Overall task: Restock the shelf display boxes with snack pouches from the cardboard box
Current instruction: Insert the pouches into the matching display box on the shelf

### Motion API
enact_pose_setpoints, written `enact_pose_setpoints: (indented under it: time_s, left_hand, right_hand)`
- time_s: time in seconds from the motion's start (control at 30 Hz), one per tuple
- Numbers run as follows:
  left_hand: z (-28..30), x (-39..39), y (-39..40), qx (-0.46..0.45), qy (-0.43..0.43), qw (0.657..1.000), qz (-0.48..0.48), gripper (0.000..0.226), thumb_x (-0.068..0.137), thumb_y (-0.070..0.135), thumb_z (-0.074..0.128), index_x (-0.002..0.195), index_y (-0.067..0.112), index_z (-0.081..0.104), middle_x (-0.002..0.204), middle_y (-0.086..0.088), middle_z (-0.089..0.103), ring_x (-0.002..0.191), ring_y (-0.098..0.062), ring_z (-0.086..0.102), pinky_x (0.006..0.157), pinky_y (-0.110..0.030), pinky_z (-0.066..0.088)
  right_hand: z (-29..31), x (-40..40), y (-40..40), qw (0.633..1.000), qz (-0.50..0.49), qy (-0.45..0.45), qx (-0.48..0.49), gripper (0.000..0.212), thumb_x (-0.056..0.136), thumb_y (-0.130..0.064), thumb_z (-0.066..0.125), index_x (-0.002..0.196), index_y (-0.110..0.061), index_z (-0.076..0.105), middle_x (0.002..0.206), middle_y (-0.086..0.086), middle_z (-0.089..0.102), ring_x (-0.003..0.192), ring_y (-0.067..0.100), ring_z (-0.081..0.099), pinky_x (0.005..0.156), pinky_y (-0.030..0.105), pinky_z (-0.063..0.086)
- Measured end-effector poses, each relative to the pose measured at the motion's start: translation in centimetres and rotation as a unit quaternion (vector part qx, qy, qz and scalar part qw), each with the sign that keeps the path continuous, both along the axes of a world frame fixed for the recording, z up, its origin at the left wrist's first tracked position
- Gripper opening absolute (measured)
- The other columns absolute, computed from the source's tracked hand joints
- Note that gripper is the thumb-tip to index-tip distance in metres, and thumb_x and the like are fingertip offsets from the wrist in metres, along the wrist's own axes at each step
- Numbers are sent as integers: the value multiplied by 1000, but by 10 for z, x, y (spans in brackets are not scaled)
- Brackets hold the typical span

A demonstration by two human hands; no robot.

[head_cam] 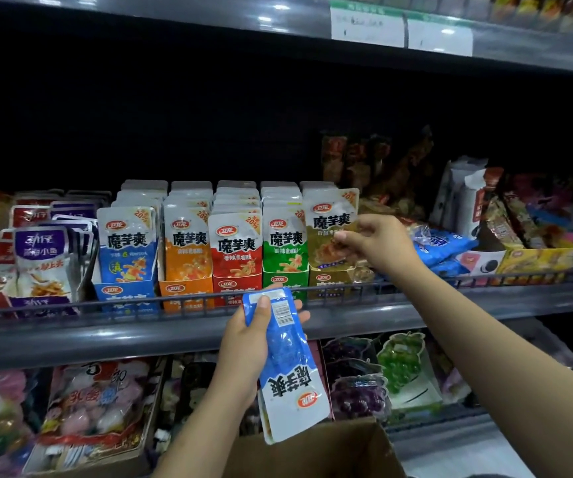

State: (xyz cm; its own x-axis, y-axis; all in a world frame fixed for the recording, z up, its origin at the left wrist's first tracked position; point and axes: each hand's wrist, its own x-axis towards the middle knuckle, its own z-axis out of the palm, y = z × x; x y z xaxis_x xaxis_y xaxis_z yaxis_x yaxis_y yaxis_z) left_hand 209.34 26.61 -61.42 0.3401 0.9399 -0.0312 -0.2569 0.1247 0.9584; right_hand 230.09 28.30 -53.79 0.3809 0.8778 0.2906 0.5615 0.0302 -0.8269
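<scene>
1. Left hand (249, 343) grips a blue pouch stack (288, 367) just below the shelf rail (416, 282).
2. Right hand (378, 241) pinches the gold pouch (330, 229) above that rail.
3. Pouches probably light, limp, slippery; hold by flat edges.

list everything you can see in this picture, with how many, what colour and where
Display boxes: five, blue, orange, red, green, gold, middle shelf, side by side.
Blue pouches: small stack, upside down, in left hand.
Gold pouch: front of gold box, pinched by right hand.
Purple and red pouches: many, left of the boxes.
Blue packets: several, right of the boxes.
Cardboard box: one, brown, bottom centre.
Left hand: grips the blue pouches.
Right hand: pinches the gold pouch.
</scene>
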Motion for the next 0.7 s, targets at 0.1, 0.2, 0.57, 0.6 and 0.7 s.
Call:
enact_pose_setpoints:
  time_s: [0.1, 0.2, 0.57, 0.6, 0.7]
  left_hand:
    - [0, 1, 0, -1, -4, 1000, -1, 27, 100, 30, 38, 109, 17, 61, 96, -2, 75, 89, -19, 72, 78, -41, 57]
    - [0, 1, 0, 0, -5, 1000, 0, 26, 100, 29, 39, 107, 18, 61, 97, -2, 75, 89, -20, 72, 77, -41, 57]
    - [0, 2, -2, -13, -8, 1000, -10, 27, 100, 30, 39, 110, 17, 60, 97, -1, 75, 89, -19, 72, 80, -41, 57]
    - [1, 2, -2, -14, -10, 1000, -11, 26, 100, 30, 39, 109, 17, 60, 97, -1, 75, 89, -19, 72, 79, -41, 57]
    - [2, 2, -4, -17, -17, 1000, -12, 25, 100, 28, 40, 108, 16, 60, 97, -2, 75, 90, -21, 72, 78, -41, 57]
  right_hand:
    - [-9, 9, -4, 996, 17, 72, -46, 14, 87, -11, 65, 94, 0, 64, 84, 17, 72, 59, 11, 69, 48, 18, 52]
    - [-17, 12, -4, 998, -3, -7, -61, 20, 85, -21, 68, 90, -2, 67, 80, 13, 72, 65, 17, 70, 55, 27, 56]
    - [-18, 10, 1, 989, -73, -117, -58, 42, 80, -35, 72, 81, 7, 68, 61, 6, 55, 54, 14, 44, 46, 24, 31]
    - [-18, 10, 0, 990, -74, -109, -58, 43, 79, -35, 73, 81, 7, 67, 61, 7, 53, 54, 14, 42, 46, 24, 30]
    - [-21, 7, -7, 994, -86, -60, -37, 31, 77, -31, 76, 76, -4, 61, 60, 0, 51, 53, 9, 44, 49, 19, 33]
